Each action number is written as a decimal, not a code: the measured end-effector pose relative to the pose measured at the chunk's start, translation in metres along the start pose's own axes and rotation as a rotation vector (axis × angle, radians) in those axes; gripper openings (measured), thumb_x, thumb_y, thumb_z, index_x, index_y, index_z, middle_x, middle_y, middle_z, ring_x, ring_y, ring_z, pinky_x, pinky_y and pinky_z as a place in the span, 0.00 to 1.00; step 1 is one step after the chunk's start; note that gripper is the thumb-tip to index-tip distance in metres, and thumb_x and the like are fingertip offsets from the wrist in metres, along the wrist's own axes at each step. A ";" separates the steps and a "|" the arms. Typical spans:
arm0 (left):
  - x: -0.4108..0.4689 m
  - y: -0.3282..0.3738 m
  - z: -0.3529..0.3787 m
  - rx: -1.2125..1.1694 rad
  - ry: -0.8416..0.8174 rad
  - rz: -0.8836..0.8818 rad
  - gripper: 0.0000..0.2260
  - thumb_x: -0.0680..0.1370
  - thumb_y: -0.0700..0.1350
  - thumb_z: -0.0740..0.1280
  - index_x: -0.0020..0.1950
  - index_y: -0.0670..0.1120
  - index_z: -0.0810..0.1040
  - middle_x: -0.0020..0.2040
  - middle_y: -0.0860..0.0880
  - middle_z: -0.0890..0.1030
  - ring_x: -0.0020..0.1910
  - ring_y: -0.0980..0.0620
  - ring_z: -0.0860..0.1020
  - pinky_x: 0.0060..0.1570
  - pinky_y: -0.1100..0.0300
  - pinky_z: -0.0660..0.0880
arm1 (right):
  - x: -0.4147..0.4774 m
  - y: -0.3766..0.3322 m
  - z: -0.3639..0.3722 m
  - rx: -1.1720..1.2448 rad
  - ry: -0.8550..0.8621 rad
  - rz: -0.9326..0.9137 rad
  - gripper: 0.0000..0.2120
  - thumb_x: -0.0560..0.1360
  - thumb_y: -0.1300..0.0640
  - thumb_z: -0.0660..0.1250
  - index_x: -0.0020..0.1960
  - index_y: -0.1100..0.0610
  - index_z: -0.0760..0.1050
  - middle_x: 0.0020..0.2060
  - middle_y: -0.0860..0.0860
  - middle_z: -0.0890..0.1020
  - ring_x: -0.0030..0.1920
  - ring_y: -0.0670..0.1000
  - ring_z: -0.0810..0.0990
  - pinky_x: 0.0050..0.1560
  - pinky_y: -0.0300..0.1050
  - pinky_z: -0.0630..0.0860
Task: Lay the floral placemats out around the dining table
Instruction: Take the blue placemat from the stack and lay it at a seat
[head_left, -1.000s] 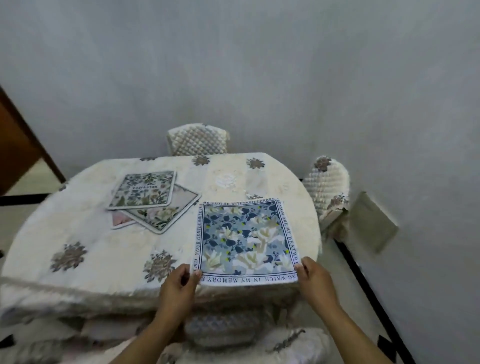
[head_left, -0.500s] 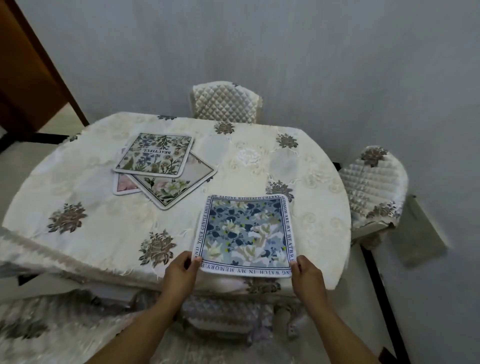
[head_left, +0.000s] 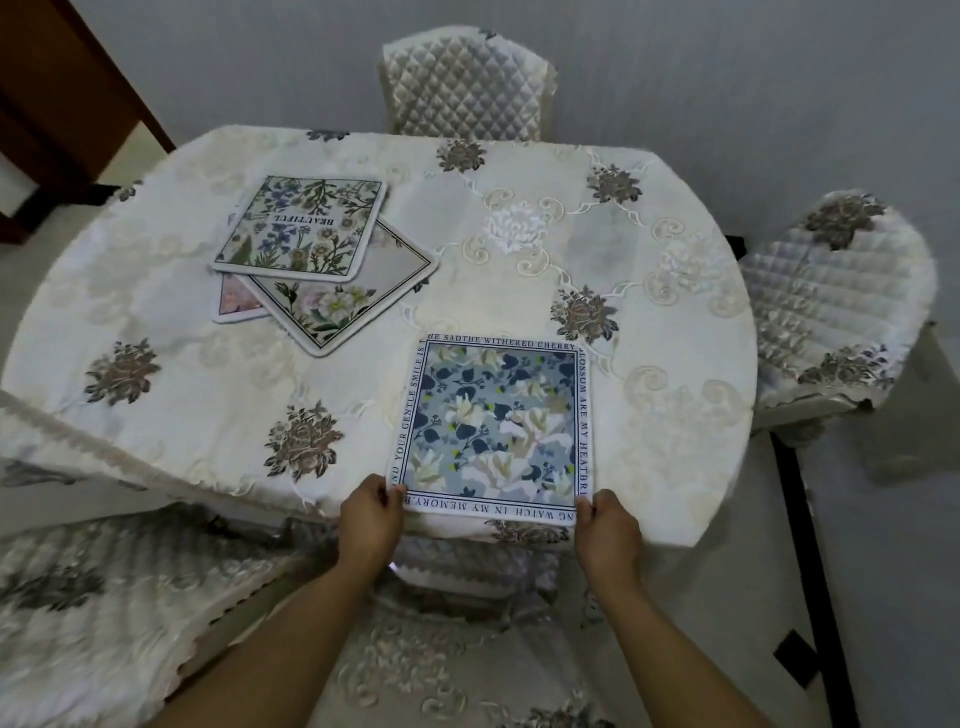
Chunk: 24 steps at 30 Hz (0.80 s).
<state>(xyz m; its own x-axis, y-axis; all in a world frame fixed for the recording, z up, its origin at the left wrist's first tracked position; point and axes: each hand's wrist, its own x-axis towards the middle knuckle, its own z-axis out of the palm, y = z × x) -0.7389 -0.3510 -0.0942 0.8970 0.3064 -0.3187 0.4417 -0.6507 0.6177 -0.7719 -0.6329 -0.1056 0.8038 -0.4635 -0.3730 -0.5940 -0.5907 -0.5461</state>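
A blue floral placemat (head_left: 493, 426) with a lettered border lies flat at the near edge of the round dining table (head_left: 171, 374). My left hand (head_left: 371, 519) pinches its near left corner and my right hand (head_left: 608, 530) pinches its near right corner. Further back on the left sits a loose pile: a cream placemat with green and blue flowers (head_left: 301, 223) on top, a diamond-turned white one (head_left: 353, 296) under it, and a pink one (head_left: 236, 301) mostly hidden beneath.
The table wears a cream embroidered cloth. Quilted chairs stand at the far side (head_left: 467, 83), at the right (head_left: 836, 301) and directly below my arms (head_left: 457, 665). A grey wall is behind; a brown door (head_left: 67, 88) is at the far left.
The view has tilted down and closer over the table. The blue placemat has settled flat at the near edge, both hands still on its near corners. The pile has not moved.
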 end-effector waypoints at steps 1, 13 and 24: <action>0.001 0.001 0.002 0.016 0.000 -0.006 0.10 0.79 0.45 0.65 0.40 0.43 0.71 0.32 0.47 0.74 0.35 0.43 0.76 0.30 0.57 0.63 | 0.001 -0.001 0.000 -0.012 -0.005 0.011 0.13 0.80 0.51 0.61 0.41 0.58 0.67 0.33 0.54 0.75 0.35 0.58 0.75 0.34 0.46 0.66; 0.005 0.016 -0.025 0.372 -0.107 0.000 0.13 0.78 0.50 0.61 0.55 0.41 0.71 0.54 0.39 0.80 0.53 0.37 0.79 0.51 0.49 0.76 | -0.022 -0.019 -0.033 -0.282 -0.069 -0.088 0.10 0.78 0.49 0.62 0.46 0.55 0.66 0.47 0.57 0.80 0.45 0.57 0.80 0.42 0.48 0.77; -0.045 0.037 -0.140 0.646 0.089 0.311 0.13 0.77 0.53 0.61 0.55 0.47 0.77 0.57 0.45 0.80 0.57 0.42 0.77 0.55 0.50 0.72 | -0.085 -0.096 -0.096 -0.606 -0.144 -0.446 0.17 0.77 0.45 0.60 0.61 0.54 0.71 0.58 0.56 0.77 0.59 0.58 0.75 0.58 0.52 0.72</action>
<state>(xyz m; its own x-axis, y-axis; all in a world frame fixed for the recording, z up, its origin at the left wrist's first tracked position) -0.7603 -0.2913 0.0440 0.9896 0.0780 -0.1204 0.0917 -0.9894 0.1127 -0.7863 -0.6005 0.0506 0.9434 -0.0301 -0.3304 -0.0930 -0.9799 -0.1764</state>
